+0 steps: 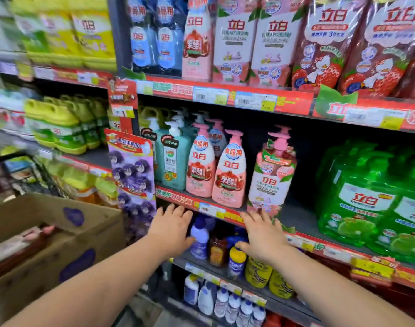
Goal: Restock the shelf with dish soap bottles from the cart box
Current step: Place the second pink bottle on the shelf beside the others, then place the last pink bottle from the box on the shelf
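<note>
Near glossy pink pump bottle (271, 175) — right hand (260, 234) splayed.

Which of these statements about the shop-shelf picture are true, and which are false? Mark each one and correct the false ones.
1. Both hands are open with fingers spread. True: the left hand and the right hand hold nothing.
2. The left hand grips a pink bottle. False: it is empty, in front of the shelf edge.
3. The peach-label bottle above the right hand has a pink pump. True.
4. The cardboard box is at the lower right. False: it is at the lower left.
5. The green bottles sit to the right of the peach-label bottle. True.
</note>
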